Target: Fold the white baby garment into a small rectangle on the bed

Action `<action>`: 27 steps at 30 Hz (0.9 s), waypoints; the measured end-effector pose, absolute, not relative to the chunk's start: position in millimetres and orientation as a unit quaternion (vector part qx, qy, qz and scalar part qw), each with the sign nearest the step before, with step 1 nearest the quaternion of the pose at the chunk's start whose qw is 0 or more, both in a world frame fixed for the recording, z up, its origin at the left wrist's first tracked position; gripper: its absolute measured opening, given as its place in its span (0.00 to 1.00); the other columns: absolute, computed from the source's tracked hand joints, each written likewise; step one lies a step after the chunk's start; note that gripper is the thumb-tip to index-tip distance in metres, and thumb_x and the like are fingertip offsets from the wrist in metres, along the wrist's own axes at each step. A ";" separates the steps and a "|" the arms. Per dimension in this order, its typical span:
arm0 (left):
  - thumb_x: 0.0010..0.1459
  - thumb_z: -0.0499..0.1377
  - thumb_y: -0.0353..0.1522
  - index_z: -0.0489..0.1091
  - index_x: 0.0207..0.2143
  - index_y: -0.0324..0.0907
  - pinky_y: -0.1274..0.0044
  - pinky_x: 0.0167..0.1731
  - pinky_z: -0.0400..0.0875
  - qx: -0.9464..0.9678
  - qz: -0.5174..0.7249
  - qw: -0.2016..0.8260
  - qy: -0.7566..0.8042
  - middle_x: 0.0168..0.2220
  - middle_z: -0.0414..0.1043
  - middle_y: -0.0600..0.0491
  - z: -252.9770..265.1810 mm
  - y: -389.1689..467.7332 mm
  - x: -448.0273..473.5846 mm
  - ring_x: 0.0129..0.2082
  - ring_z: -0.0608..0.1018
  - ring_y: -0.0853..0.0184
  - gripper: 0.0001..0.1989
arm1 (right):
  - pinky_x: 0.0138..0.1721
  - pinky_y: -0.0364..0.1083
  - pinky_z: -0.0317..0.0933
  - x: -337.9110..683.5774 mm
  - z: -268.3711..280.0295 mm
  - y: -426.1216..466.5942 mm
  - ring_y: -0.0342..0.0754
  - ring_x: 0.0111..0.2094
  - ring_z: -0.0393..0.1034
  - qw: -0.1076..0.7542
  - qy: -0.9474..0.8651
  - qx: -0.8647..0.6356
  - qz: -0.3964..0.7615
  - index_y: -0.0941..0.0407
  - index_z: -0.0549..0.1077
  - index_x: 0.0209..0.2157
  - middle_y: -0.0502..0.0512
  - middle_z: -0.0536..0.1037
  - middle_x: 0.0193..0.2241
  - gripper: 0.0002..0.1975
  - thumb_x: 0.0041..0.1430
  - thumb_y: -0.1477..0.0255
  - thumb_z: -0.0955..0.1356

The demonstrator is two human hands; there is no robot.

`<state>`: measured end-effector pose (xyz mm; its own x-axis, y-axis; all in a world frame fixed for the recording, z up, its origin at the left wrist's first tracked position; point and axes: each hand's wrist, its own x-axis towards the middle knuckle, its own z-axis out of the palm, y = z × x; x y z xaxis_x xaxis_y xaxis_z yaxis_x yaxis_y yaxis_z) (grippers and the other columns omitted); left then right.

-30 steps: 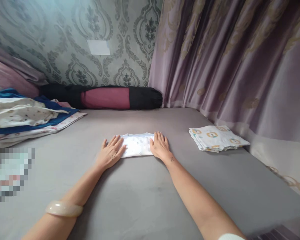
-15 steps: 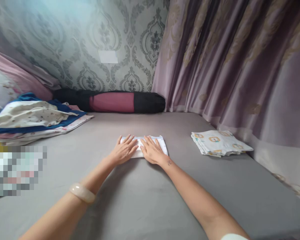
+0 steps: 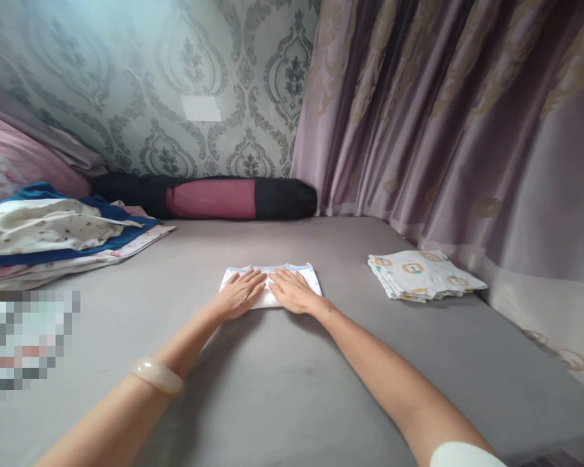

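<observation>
Soft white cloth [image 3: 299, 277] lies on matt grey sheet [image 3: 282, 383].

Left hand [image 3: 239, 294] and right hand [image 3: 291, 292], a second ago at opposite ends of white cloth [image 3: 307, 279], now side by side on its middle, fingertips nearly touching. Cloth ends uncovered.

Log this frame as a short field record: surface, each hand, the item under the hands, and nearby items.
surface: grey bed sheet
left hand: flat, palm down on small white folded cloth
right hand: flat, palm down on the same cloth
right of the hands: folded white patterned cloth stack
left side: pile of blue and cream fabrics
back: black and maroon bolster along the wall
</observation>
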<state>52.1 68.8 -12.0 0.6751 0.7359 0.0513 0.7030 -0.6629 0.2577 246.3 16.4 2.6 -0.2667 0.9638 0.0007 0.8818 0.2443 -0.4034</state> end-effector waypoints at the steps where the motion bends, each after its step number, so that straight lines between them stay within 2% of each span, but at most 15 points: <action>1: 0.67 0.35 0.44 0.60 0.61 0.47 0.61 0.61 0.51 0.909 0.077 0.111 0.394 0.63 0.60 0.48 -9.3 74.0 51.5 0.64 0.60 0.60 0.27 | 0.64 0.55 0.42 252.7 5.6 22.1 0.51 0.65 0.49 0.130 -0.780 -0.590 0.165 0.55 0.59 0.63 0.57 0.59 0.64 0.26 0.69 0.62 0.52; 4: 0.66 0.41 0.37 0.65 0.55 0.46 0.60 0.60 0.53 0.907 0.082 0.095 0.403 0.59 0.66 0.47 0.2 93.4 46.6 0.58 0.68 0.59 0.21 | 0.60 0.49 0.50 276.0 14.2 38.5 0.48 0.60 0.58 0.136 -0.763 -0.620 0.123 0.53 0.64 0.59 0.55 0.66 0.60 0.22 0.67 0.71 0.55; 7: 0.60 0.47 0.33 0.69 0.51 0.43 0.62 0.54 0.61 0.892 0.065 0.090 0.438 0.54 0.70 0.45 8.3 112.6 39.8 0.52 0.73 0.56 0.19 | 0.57 0.50 0.54 296.3 18.6 47.7 0.52 0.57 0.62 0.078 -0.732 -0.670 0.090 0.55 0.69 0.55 0.59 0.70 0.56 0.20 0.65 0.74 0.57; 11: 0.54 0.52 0.35 0.73 0.43 0.43 0.65 0.45 0.68 0.866 0.029 0.114 0.485 0.48 0.73 0.43 12.2 130.1 36.3 0.45 0.76 0.55 0.16 | 0.55 0.49 0.55 306.5 20.4 50.9 0.53 0.56 0.62 0.025 -0.728 -0.679 0.093 0.56 0.71 0.53 0.62 0.69 0.54 0.19 0.64 0.74 0.59; 16: 0.48 0.56 0.36 0.73 0.43 0.42 0.71 0.41 0.69 0.844 0.011 0.148 0.515 0.44 0.76 0.46 14.3 138.1 43.3 0.44 0.76 0.57 0.19 | 0.53 0.47 0.57 304.7 29.0 57.3 0.54 0.56 0.63 0.018 -0.716 -0.688 0.119 0.54 0.73 0.51 0.60 0.71 0.52 0.18 0.59 0.73 0.64; 21: 0.45 0.56 0.36 0.74 0.38 0.42 0.74 0.39 0.69 0.841 0.007 0.164 0.516 0.40 0.77 0.50 25.7 135.1 43.8 0.41 0.77 0.59 0.17 | 0.48 0.46 0.61 306.4 39.3 63.9 0.55 0.52 0.66 0.033 -0.706 -0.692 0.148 0.54 0.77 0.43 0.60 0.74 0.50 0.16 0.50 0.73 0.69; 23: 0.45 0.55 0.38 0.73 0.37 0.41 0.74 0.37 0.69 0.843 0.027 0.198 0.499 0.37 0.76 0.51 32.6 132.1 38.5 0.39 0.76 0.60 0.17 | 0.45 0.43 0.62 309.2 43.0 64.1 0.53 0.49 0.68 0.047 -0.709 -0.685 0.161 0.54 0.78 0.40 0.58 0.75 0.47 0.14 0.49 0.74 0.69; 27: 0.44 0.55 0.42 0.71 0.37 0.40 0.76 0.34 0.69 0.834 0.088 0.332 0.431 0.34 0.75 0.52 51.0 126.7 23.8 0.35 0.76 0.62 0.19 | 0.35 0.39 0.62 318.2 54.8 58.8 0.47 0.39 0.72 0.092 -0.719 -0.660 0.199 0.55 0.76 0.39 0.53 0.79 0.40 0.13 0.50 0.73 0.67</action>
